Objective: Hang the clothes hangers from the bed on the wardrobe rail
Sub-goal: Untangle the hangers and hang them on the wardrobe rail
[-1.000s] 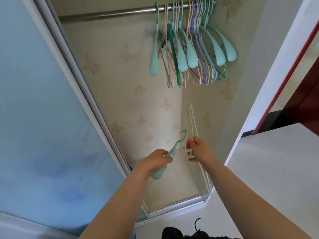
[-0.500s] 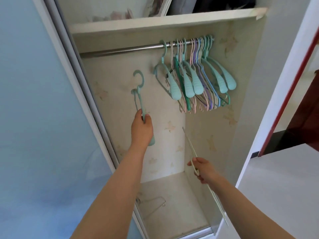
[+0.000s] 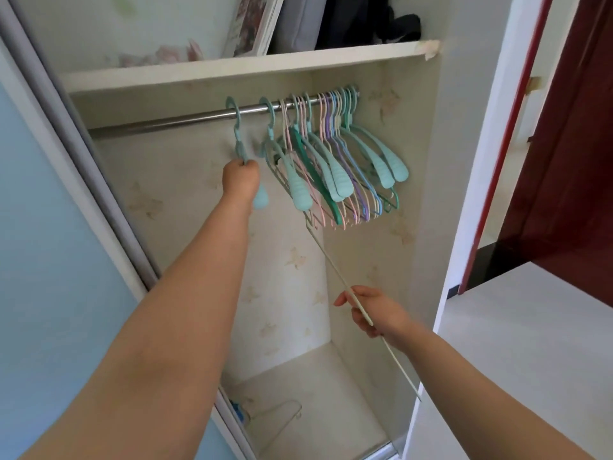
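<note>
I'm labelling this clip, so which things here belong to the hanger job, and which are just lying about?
In the job:
left hand
teal hanger
wardrobe rail
right hand
white hanger
hung hangers

Lying about:
wire hanger on wardrobe floor
picture frame
dark clothes

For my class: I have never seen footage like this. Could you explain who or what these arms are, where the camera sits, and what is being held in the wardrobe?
No machine here: these are a person's two bare arms, filmed by one wide-angle camera worn on the head and looking forward and down. The left hand reaches up and grips a teal hanger whose hook is over the metal rail. To its right, a bunch of hangers in teal, pink, purple and blue hangs on the same rail. The right hand, lower down, holds a thin white hanger seen nearly edge-on, so it looks like a stick. On the wardrobe floor lies a wire hanger. The shelf above holds stored things.
</note>
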